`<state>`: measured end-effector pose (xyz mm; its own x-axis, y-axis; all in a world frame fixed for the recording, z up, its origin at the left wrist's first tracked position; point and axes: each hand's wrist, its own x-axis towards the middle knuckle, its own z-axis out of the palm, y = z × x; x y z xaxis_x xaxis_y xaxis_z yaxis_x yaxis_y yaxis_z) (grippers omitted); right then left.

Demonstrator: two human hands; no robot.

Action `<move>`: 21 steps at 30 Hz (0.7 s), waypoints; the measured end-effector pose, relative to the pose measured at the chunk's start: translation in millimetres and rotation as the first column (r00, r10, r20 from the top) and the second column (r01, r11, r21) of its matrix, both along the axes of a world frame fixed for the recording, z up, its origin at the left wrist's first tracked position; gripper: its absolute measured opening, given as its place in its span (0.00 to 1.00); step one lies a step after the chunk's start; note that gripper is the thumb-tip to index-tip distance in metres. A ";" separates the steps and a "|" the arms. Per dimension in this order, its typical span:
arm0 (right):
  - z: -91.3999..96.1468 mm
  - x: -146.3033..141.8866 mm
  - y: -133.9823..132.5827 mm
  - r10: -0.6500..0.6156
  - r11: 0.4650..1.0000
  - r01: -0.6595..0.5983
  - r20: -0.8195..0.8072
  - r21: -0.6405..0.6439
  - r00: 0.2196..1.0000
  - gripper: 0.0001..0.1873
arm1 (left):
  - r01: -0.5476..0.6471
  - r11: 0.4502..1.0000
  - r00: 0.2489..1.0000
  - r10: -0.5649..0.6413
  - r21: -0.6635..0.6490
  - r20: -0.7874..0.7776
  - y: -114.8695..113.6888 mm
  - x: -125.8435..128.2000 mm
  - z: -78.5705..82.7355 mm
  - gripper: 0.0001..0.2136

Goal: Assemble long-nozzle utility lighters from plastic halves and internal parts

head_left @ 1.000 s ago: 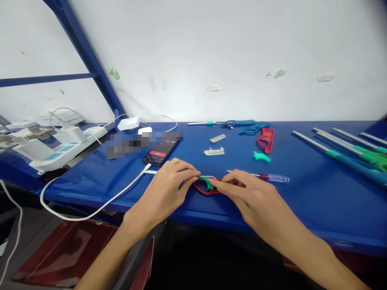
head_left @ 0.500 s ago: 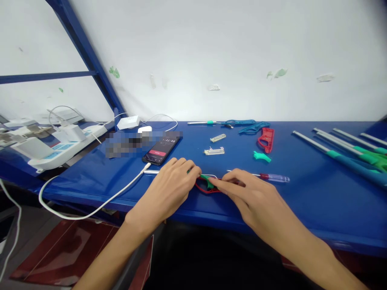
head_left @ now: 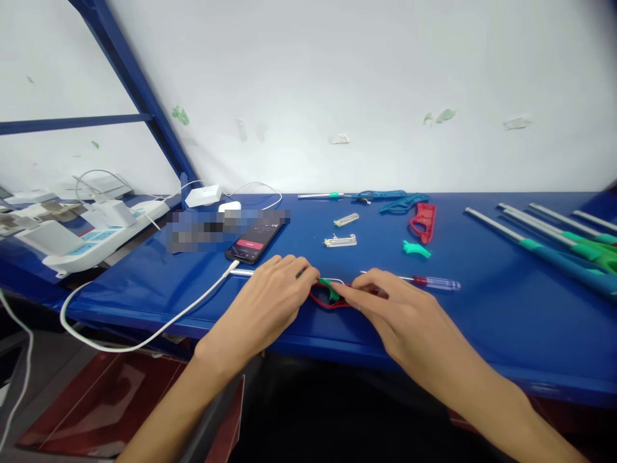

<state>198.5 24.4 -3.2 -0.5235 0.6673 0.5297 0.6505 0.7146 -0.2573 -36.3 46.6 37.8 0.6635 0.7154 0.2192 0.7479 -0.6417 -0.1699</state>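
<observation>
Green trigger piece (head_left: 330, 287), on red handle half (head_left: 324, 301), worktop (head_left: 482, 321) edge. My left hand (head_left: 263, 308) grip pinches its end; my right hand (head_left: 385, 308) likewise. I'd press evenly, red half flat.

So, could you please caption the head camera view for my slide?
Left hand and right hand hold a green piece against a red frame on the blue bench.

Blue tabletop (head_left: 482, 308): phone (head_left: 254, 240) centre-left, white cable (head_left: 144, 337) lower left, red handle (head_left: 424, 222) upper centre, screwdriver (head_left: 424, 281) centre, rods (head_left: 554, 247) right edge
</observation>
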 end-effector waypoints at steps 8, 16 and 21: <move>-0.4 -0.1 0.0 0.000 1.000 0.000 -0.015 -0.003 1.000 0.24 | -0.011 1.000 0.999 0.010 -0.021 -0.051 -2.6 1.7 7.1 0.12; 2.0 -1.0 -0.8 -0.012 1.000 0.012 0.007 -0.010 1.000 0.23 | -0.048 0.998 0.991 0.051 0.028 -0.125 0.2 6.4 1.7 0.12; 0.1 0.7 -0.3 -0.012 1.000 0.013 0.036 -0.020 0.999 0.26 | -0.025 1.000 0.999 0.024 -0.019 -0.038 -1.9 1.1 1.3 0.17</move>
<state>199.2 24.1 -3.1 -0.5331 0.6846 0.4971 0.6686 0.7009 -0.2483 -35.2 44.8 39.2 0.6533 0.7353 0.1805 0.7567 -0.6268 -0.1857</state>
